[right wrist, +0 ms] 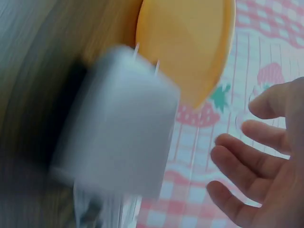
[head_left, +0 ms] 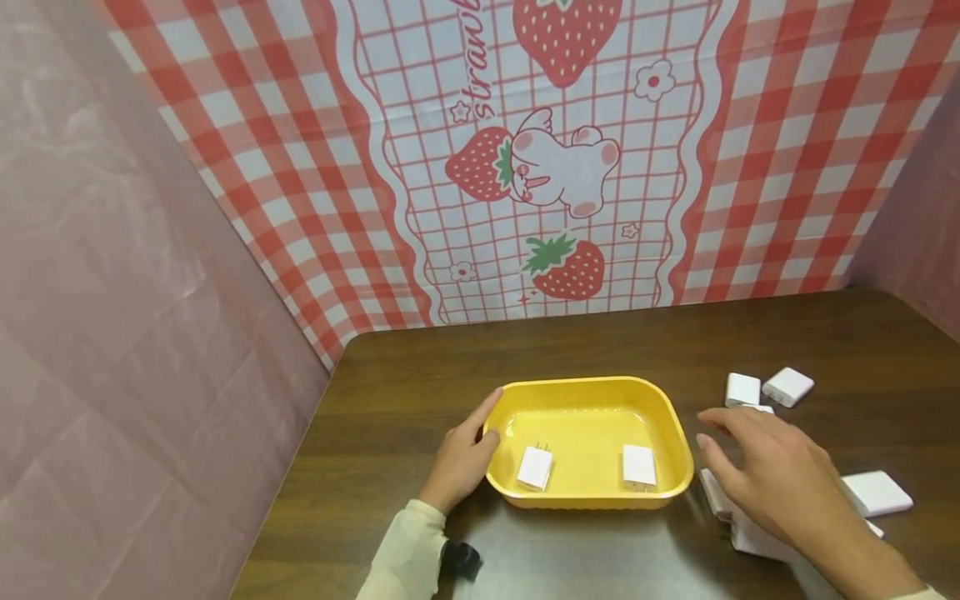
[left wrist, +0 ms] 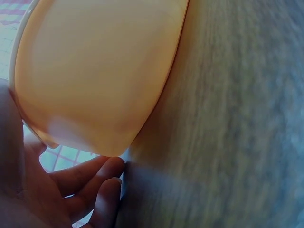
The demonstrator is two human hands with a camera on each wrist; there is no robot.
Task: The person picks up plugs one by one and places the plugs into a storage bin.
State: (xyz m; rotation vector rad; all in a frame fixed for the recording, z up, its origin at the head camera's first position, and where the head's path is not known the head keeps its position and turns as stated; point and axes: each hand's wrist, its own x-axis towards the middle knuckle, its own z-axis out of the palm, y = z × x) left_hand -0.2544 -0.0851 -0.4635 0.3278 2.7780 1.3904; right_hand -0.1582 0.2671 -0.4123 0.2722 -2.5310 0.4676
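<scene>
Strawberry-print checked cloth point(head_left: 570, 167) upright behind tray. Brown wooden desk point(head_left: 390, 383) under tray. Yellow tray point(head_left: 585, 500) sits on desk, between both hands. Left hand point(head_left: 461, 458) at tray's left end: thumb on rim, fingers against outer wall, holding it. Right hand point(head_left: 780, 475) just right of tray, above chargers there: thumb and forefinger apart, fingers loosely bent, moderately wide, holding nothing. White chargers: one in tray's left part point(head_left: 535, 468), prongs pointing to tray's far side; another in tray's right part point(head_left: 639, 467), prongs toward near side. More white chargers point(head_left: 877, 493) on desk right of tray, some partly hidden by right hand; exact count can't tell.
</scene>
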